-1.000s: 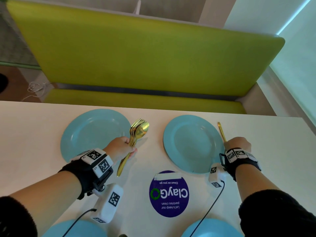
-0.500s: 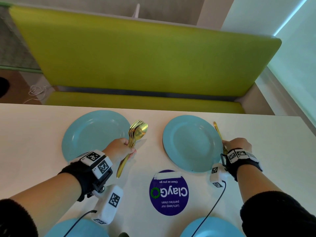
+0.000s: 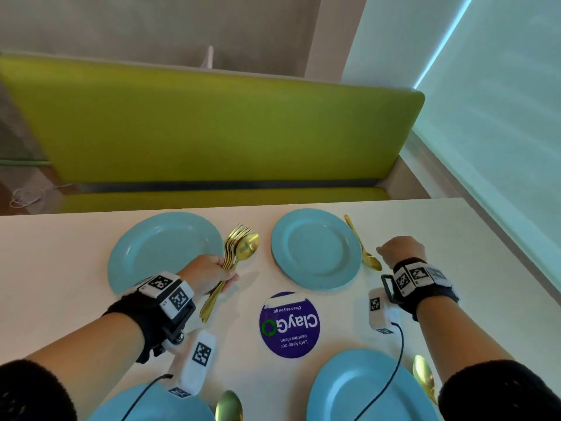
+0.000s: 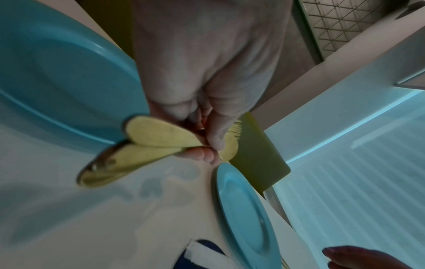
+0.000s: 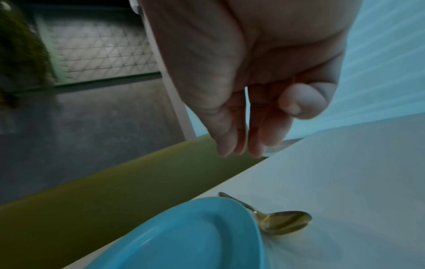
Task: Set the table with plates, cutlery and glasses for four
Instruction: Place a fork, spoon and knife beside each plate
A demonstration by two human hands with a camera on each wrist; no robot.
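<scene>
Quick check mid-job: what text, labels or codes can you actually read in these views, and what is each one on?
"ClayGo" – round purple sticker on the white table, upside down in the head view.
"Clean as you go" – same sticker.
"Let's keep our pantries clean." – same sticker.
Square black-and-white marker codes on the wristbands and white wrist camera units: patterns only; the tiny characters beside them are too small to read.
Both wrist views: no text.

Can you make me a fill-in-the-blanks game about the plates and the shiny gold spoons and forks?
1. All the plates on the table are the colour ____.
2. The bunch of gold cutlery is held in the person's ____ hand.
3. The right hand holds ____.
4. The gold spoon lies on the table beside a ____.

Missing words: blue; left; nothing; plate
</scene>
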